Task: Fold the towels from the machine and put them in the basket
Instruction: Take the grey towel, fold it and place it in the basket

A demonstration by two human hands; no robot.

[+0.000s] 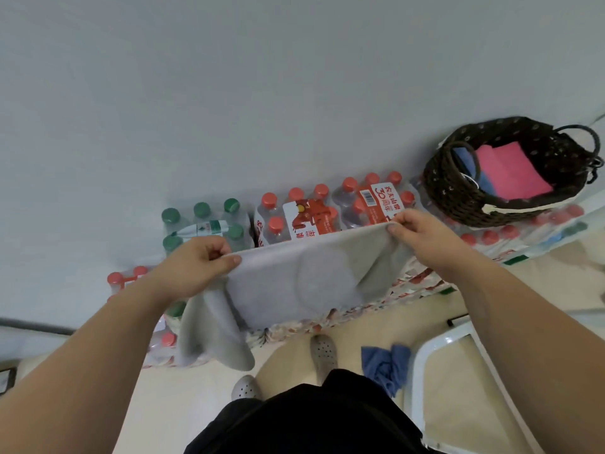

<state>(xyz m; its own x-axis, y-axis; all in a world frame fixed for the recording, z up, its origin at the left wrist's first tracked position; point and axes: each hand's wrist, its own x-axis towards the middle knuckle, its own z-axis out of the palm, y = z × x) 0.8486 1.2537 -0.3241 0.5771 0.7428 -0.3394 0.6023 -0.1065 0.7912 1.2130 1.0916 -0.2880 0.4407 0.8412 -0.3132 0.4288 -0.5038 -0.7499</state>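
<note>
Towel [294, 283], grey, hangs stretched between the person's two hands above the floor, its top edge pulled nearly straight and one end drooping lower beneath the left hand. The left hand [199, 263] pinches that top edge in a tight grip, thumb over curled fingers; the right hand [422, 235] does the same at the other corner, fingers closed on the cloth.

Closest to me, low down, are the person's black shorts [311, 421] and two grey perforated clogs [322, 352] on the pale floor [183, 404]. Just to the right of the feet a blue cloth [386, 365] lies crumpled on the floor, beside a white frame [422, 371] whose make I cannot tell.

Behind the towel, shrink-wrapped packs of water bottles stand stacked against the wall: green-capped bottles [203, 224] to the left, red-capped bottles [327, 208] in the middle, with more red caps running off to the right.

Farther right, on top of those packs, sits a dark woven basket [458, 191] with a loop handle. Inside it lie a folded pink towel [510, 172] on top and a blue towel [468, 165] showing beside and under it.

The plain grey wall [262, 93] fills everything beyond.
</note>
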